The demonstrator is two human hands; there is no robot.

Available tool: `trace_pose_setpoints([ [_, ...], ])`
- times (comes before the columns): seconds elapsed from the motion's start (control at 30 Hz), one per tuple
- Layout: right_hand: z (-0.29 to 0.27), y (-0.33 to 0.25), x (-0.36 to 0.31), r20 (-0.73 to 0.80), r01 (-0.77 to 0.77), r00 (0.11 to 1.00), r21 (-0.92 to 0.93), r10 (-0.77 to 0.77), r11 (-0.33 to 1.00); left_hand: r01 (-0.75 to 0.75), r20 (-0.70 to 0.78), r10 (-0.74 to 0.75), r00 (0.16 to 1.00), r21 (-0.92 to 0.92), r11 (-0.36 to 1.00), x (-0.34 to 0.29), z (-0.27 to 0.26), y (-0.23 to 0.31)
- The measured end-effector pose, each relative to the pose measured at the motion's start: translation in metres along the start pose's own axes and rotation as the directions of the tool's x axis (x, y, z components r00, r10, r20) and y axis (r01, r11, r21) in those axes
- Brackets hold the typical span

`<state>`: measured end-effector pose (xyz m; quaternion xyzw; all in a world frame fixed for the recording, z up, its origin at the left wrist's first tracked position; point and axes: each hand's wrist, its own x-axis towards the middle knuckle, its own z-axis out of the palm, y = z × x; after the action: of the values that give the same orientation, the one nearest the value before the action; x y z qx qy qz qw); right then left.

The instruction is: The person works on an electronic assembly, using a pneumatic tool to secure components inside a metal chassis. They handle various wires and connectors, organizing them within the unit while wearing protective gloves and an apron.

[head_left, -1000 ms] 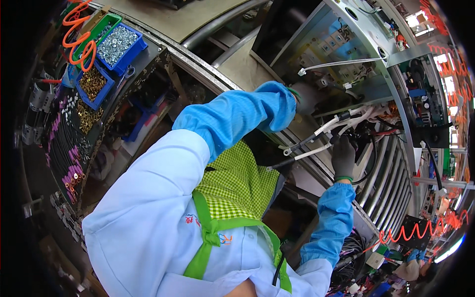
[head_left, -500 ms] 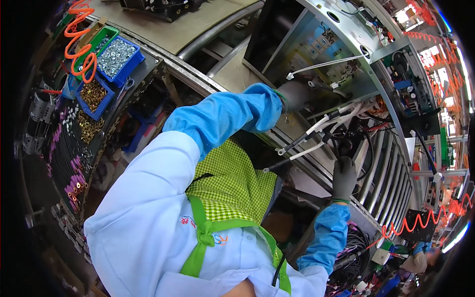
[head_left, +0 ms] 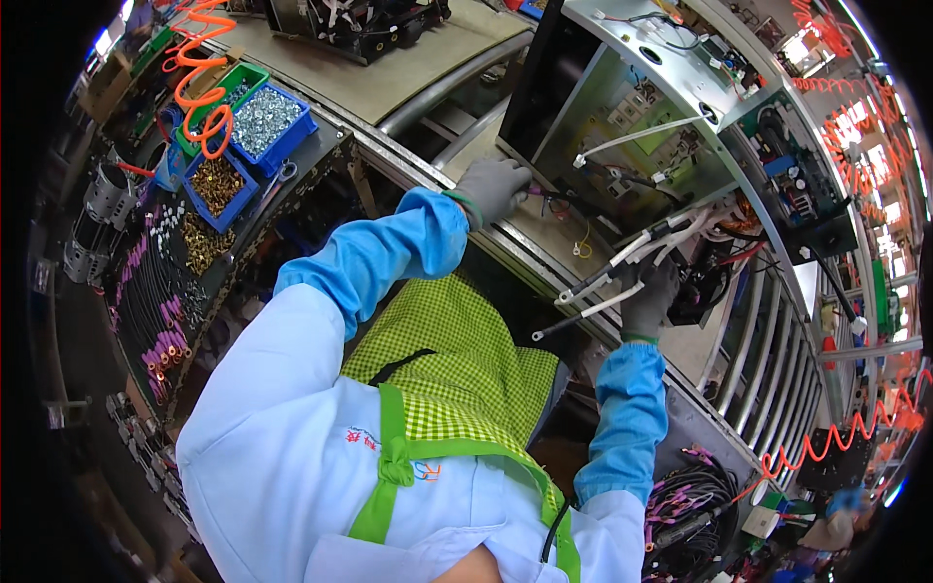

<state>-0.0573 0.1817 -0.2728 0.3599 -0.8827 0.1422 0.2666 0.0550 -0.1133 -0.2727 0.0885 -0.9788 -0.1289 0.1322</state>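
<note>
From the head view, the gloved left hand pinches a dark wire inside the open metal chassis. The right hand grips white-sleeved cables; its fingertips are hidden behind them.

Open metal chassis: interior crowded. White-sleeved cables cross its mouth from lower left to upper right, barring a straight reach. Left hand at the near rim; right hand among the cables beside a black part. Bare floor panel between the hands gives room. Blue bins of fasteners well apart, left.
</note>
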Motion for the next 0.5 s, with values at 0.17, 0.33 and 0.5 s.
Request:
trace_pose_setpoints([
  [0.17, -0.03, 0.0, -0.032, 0.238, -0.412, 0.908, 0.657, 0.345, 0.631, -0.348, -0.164, 0.307, 0.937, -0.404, 0.846, -0.033, 0.03, 0.066],
  [0.33, -0.033, -0.008, -0.033, 0.432, -0.496, 0.851, 0.848, 0.298, 0.189, 0.443, 0.523, 0.537, 0.661, -0.851, 0.283, -0.075, 0.023, 0.129],
  [0.5, -0.037, -0.024, -0.019, 0.64, -0.466, 0.741, 0.708, 0.203, -0.53, 0.387, 0.243, 0.606, 0.758, -0.915, -0.116, -0.119, -0.049, 0.172],
])
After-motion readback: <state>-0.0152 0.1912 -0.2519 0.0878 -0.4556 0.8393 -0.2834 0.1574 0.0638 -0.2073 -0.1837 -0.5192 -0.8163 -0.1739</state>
